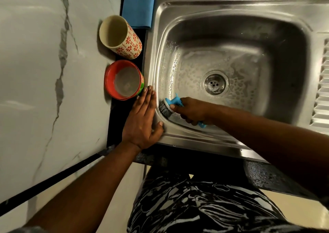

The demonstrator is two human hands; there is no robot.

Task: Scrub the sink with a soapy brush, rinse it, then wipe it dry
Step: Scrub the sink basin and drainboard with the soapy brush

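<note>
- The steel sink (187, 138) fills the upper right of your view. White suds lie over the left half of the basin floor and up the left wall, ringing the drain (216, 84).
- The dark bench (115, 126) runs along the sink's left side.
- A folded blue cloth (138, 5) lies at the far end of the bench.
- A cream cup (121, 37) with red flowers stands nearer to you than the cloth; its inside looks bare.
- A red tub (122, 80) sits just nearer than the cup, with a pale grey layer inside; what it is, I cannot tell.
- Your left grip (142, 120) lies flat with straight fingers on the sink's left rim, holding nothing, its fingertips close to the tub.
- Your right grip (190, 110) is curled round the blue brush (167, 108), whose dark bristles press the basin's near-left corner.
</note>
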